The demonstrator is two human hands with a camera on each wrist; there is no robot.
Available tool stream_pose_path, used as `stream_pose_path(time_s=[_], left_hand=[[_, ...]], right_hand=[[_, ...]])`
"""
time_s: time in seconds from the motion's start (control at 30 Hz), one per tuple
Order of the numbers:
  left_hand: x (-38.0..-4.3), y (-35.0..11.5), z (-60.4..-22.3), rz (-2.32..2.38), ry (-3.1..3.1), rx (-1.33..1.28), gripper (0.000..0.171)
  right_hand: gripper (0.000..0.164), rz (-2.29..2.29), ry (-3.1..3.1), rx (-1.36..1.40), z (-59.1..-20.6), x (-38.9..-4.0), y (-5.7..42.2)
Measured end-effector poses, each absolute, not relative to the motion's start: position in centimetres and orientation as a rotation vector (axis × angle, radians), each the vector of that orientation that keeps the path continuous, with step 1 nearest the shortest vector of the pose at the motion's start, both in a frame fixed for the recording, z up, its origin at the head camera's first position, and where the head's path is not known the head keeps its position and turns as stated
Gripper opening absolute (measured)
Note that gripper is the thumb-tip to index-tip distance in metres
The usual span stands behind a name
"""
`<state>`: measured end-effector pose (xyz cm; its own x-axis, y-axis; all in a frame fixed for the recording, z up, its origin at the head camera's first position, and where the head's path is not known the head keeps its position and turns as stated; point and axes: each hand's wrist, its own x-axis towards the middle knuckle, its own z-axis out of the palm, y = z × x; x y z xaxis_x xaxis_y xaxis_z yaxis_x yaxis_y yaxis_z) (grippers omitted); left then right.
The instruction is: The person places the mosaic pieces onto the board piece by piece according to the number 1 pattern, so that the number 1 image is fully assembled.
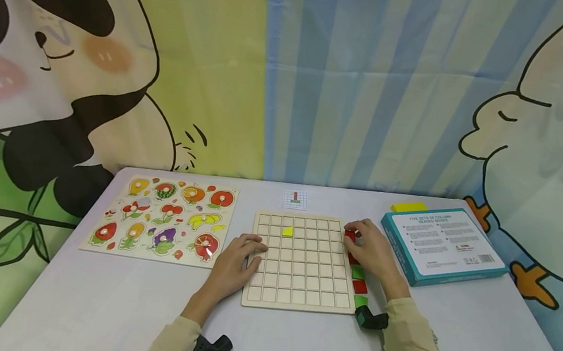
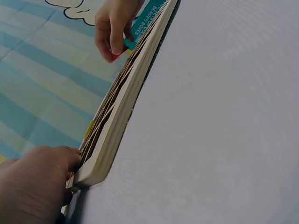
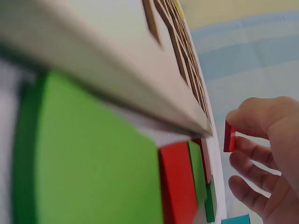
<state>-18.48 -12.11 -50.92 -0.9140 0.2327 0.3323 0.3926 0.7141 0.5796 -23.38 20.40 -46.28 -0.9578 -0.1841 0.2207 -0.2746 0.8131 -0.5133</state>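
The right hand (image 1: 368, 248) pinches a small red square tile (image 3: 229, 136) between thumb and fingertips, raised just off the right edge of a wooden grid board (image 1: 298, 307). Below that hand, a column of red tiles (image 1: 360, 287) and green tiles (image 1: 357, 272) lies along the board's right side. The left hand (image 1: 236, 263) rests at the board's left edge, its fingertips over the rim; in the left wrist view it sits by a corner of the board. One yellow tile (image 1: 288, 232) sits in a square of the grid's second row, left of the middle.
A card (image 1: 295, 199) printed with a small coloured grid pattern lies behind the board. To the left is a fruit puzzle board (image 1: 147, 257). A teal box (image 1: 451, 241) lies at the right, with a yellow item (image 1: 409, 207) behind it. A printed curtain (image 1: 364, 92) hangs behind the table.
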Motion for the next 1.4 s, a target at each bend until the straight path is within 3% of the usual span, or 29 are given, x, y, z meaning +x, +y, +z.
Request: stream_pose_path(time_s=[1.4], left_hand=[[-18.4, -12.1, -51.0, -0.978, -2.656, -0.526, 0.022]], right_hand=[[0.025, 0.825, -2.859, 0.644, -44.8, -24.4, 13.7]])
